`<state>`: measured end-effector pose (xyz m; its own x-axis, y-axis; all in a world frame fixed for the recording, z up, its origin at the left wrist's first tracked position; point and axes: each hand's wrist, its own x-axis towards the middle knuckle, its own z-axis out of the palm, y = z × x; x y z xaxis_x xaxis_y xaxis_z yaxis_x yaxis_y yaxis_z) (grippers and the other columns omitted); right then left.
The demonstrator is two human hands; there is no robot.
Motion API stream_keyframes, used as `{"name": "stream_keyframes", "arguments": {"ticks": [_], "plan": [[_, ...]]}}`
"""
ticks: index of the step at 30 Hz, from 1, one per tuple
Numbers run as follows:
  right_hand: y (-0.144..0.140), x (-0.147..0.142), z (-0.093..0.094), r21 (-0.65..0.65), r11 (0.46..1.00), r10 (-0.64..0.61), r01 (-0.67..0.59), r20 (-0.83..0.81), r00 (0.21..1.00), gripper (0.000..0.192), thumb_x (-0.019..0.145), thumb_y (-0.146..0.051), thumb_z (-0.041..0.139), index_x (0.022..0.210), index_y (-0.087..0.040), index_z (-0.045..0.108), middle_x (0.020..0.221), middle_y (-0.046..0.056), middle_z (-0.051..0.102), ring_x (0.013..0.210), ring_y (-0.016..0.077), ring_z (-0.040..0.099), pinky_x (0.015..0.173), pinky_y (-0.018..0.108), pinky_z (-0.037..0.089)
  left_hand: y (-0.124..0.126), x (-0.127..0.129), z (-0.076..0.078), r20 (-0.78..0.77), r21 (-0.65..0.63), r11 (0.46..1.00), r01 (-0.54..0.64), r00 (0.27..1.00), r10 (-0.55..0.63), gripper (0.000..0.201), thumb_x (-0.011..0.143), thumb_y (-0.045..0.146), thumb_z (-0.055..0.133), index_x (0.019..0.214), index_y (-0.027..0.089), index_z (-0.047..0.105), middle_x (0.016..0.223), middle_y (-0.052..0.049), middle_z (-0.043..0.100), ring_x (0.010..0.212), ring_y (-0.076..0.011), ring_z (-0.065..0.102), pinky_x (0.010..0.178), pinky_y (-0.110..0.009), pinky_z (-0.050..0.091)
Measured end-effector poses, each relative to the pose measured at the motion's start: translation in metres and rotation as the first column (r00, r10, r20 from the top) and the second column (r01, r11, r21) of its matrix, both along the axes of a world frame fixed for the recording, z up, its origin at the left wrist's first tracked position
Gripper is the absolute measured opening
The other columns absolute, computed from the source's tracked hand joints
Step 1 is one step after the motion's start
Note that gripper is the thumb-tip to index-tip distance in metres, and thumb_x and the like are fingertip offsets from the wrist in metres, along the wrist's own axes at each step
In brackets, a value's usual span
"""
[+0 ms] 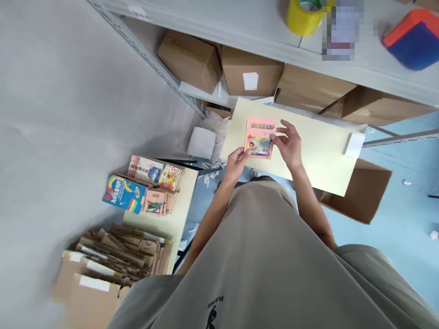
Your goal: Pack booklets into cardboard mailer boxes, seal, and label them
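At the lower left of the frame lay a stack of flat brown cardboard mailers (pixel 103 267), some with white labels. Just above them, on a pale side surface (pixel 173 224), stood a blue colourful box (pixel 124 193) with a few printed packs (pixel 158 176) beside it, one of them pink. Further toward the middle, near the foot of the metal shelf (pixel 147 50), a white folded sheet (pixel 201 142) rested against crumpled paper. Your left hand (pixel 236 163) came up just left of centre, its fingers (pixel 244 154) pinched together on the lower left corner of the pink card pack (pixel 259 137). You held that pack slightly above centre of the frame, over the pale yellow surface (pixel 318 160), its shiny picture window facing you. Your right hand (pixel 290 146) gripped the pack's right edge, thumb and forefinger closed on it while the other fingers spread loosely above. Behind the pack, brown cartons (pixel 252 75) filled the lower shelf level across the upper middle. On the shelf top at the upper edge sat a yellow tape roll (pixel 303 18), and at the upper right corner an orange and blue object (pixel 413 39). At the right end of the yellow surface lay a small white block (pixel 354 145), with an open carton (pixel 360 192) on the blue floor below it.
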<state>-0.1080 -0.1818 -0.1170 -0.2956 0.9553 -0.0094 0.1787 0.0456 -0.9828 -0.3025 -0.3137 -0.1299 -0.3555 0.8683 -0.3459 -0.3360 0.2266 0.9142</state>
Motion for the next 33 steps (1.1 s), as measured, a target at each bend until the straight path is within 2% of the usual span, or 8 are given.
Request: {"name": "stream_keyframes", "arguments": {"ticks": [7,12,16,20,24,27,30,33], "plan": [[0.007,0.023,-0.021,-0.009,0.999,-0.041,0.041,-0.013,0.999,0.045,0.109,-0.065,0.081,0.139,-0.031,0.078,0.141,0.011,0.082,0.103,0.0228,0.085,0.092,0.040,0.074,0.032,0.028,0.021,-0.024,-0.047,0.998,-0.033,0.999,0.032,0.067,0.075,0.081,0.104,0.096,0.021,0.084,0.098,-0.006,0.086,0.107,-0.0263,0.079,0.101,-0.035,0.062],[0.013,0.024,-0.031,0.014,0.996,-0.089,0.089,-0.012,0.996,0.036,0.111,-0.059,0.079,0.132,-0.030,0.081,0.139,0.011,0.082,0.104,0.0227,0.085,0.097,0.043,0.074,0.042,0.033,0.022,-0.047,-0.050,0.999,-0.001,0.999,-0.001,0.068,0.076,0.084,0.102,0.095,0.021,0.084,0.098,-0.005,0.086,0.106,-0.0255,0.079,0.099,-0.034,0.062],[0.016,0.031,-0.027,0.126,0.984,-0.146,0.130,0.128,0.981,0.029,0.112,-0.051,0.075,0.129,-0.030,0.087,0.130,0.010,0.078,0.118,0.0265,0.081,0.103,0.047,0.074,0.052,0.045,0.018,-0.052,-0.037,0.999,0.024,0.998,-0.026,0.070,0.075,0.085,0.102,0.097,0.022,0.083,0.099,-0.006,0.087,0.105,-0.0256,0.080,0.101,-0.035,0.062],[0.009,0.028,-0.009,0.089,0.989,-0.133,0.120,0.153,0.979,0.044,0.107,-0.067,0.081,0.123,-0.027,0.089,0.124,0.012,0.079,0.114,0.0298,0.080,0.106,0.053,0.074,0.058,0.061,0.019,-0.108,0.029,0.998,0.048,0.993,-0.045,0.065,0.079,0.082,0.101,0.096,0.022,0.082,0.102,-0.008,0.089,0.103,-0.0282,0.083,0.105,-0.043,0.065],[-0.010,0.016,0.013,-0.098,0.992,-0.085,0.084,-0.014,0.996,0.075,0.093,-0.089,0.087,0.134,-0.027,0.081,0.134,0.013,0.082,0.112,0.0296,0.084,0.093,0.044,0.076,0.056,0.074,0.035,-0.380,0.100,0.990,0.098,0.924,-0.053,0.039,0.101,0.061,0.090,0.114,0.025,0.089,0.123,-0.011,0.091,0.120,-0.0322,0.085,0.116,-0.047,0.064],[-0.012,0.019,0.021,-0.098,0.985,-0.143,0.144,0.016,0.990,0.068,0.098,-0.093,0.077,0.113,-0.026,0.077,0.098,0.006,0.079,0.086,0.0243,0.077,0.077,0.038,0.070,0.054,0.078,0.049,-0.507,0.146,0.969,0.201,0.856,-0.101,0.029,0.103,0.051,0.090,0.120,0.027,0.090,0.138,-0.012,0.088,0.135,-0.0342,0.082,0.127,-0.050,0.060],[0.001,0.035,0.023,-0.022,0.984,-0.178,0.178,0.034,0.984,0.068,0.101,-0.094,0.069,0.088,-0.027,0.067,0.075,0.000,0.064,0.070,0.0195,0.059,0.068,0.036,0.060,0.057,0.069,0.052,-0.471,0.153,0.964,0.215,0.874,-0.120,0.048,0.100,0.059,0.094,0.135,0.027,0.086,0.154,-0.015,0.083,0.146,-0.0347,0.077,0.130,-0.051,0.058],[0.014,0.052,0.028,-0.023,0.997,-0.077,0.076,-0.054,0.996,0.069,0.095,-0.095,0.075,0.090,-0.027,0.070,0.083,0.002,0.070,0.078,0.0211,0.063,0.072,0.036,0.060,0.064,0.052,0.044,-0.345,0.088,0.991,0.098,0.937,-0.062,0.072,0.092,0.077,0.096,0.139,0.024,0.084,0.155,-0.018,0.082,0.141,-0.0349,0.078,0.118,-0.048,0.064]]}}
